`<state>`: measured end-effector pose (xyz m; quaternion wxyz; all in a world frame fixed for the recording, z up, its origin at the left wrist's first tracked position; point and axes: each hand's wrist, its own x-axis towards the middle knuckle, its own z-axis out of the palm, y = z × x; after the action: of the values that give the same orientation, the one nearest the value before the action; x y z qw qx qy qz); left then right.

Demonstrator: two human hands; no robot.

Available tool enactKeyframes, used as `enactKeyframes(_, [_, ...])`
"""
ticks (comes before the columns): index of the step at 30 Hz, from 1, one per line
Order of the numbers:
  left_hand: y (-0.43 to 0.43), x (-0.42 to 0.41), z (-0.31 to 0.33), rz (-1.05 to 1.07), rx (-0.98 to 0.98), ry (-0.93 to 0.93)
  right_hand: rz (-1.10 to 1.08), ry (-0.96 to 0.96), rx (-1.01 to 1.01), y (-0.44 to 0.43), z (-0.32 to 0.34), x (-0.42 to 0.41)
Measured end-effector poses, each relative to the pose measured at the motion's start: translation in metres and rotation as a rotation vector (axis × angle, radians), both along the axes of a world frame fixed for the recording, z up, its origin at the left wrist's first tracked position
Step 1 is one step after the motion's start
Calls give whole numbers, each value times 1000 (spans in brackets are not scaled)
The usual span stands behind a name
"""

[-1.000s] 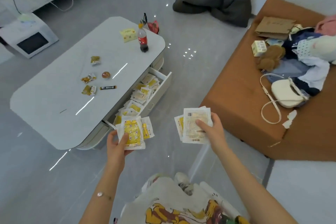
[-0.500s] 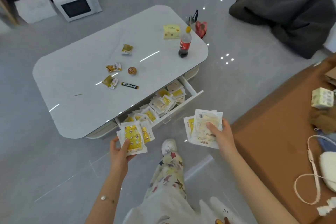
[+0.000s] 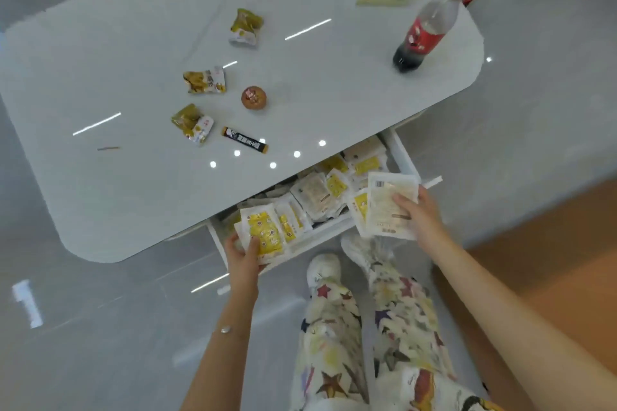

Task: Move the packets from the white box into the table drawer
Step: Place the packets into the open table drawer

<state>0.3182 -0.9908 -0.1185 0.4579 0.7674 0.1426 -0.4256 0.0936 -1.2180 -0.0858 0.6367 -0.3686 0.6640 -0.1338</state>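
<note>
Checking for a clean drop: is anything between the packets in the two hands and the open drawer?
Nothing visible. The left hand and right hand hold their packets at the front of the open drawer; inside lie only packets already put there. The tabletop covers just its back part.

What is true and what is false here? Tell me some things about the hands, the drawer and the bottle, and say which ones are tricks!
1. The white table drawer is pulled open. True.
2. The left hand holds yellow-printed packets. True.
3. The right hand holds nothing. False: it holds white barcode-printed packets.
4. The red-labelled plastic cola bottle is inside the drawer. False: it stands on the white tabletop.
5. The drawer has nothing in it. False: many loose packets already lie inside.
</note>
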Motion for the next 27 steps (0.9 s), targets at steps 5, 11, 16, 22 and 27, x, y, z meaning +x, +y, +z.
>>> enactKeyframes(5, [-22, 8, -127, 12, 37, -17, 63, -16, 19, -41, -149, 29])
enactKeyframes(11, [-29, -4, -206, -25, 118, -86, 51, 48, 45, -71, -240, 43])
enactKeyframes(16, [-32, -14, -217, -23, 175, -164, 148, 144, -7, -74, -252, 44])
enactKeyframes(22, [-47, -20, -185, -88, 263, -196, 400, 377, -147, -77, -219, 50])
enactKeyframes(27, [-68, -17, -107, -282, 256, -389, 625, 369, -299, -75, -145, 60])
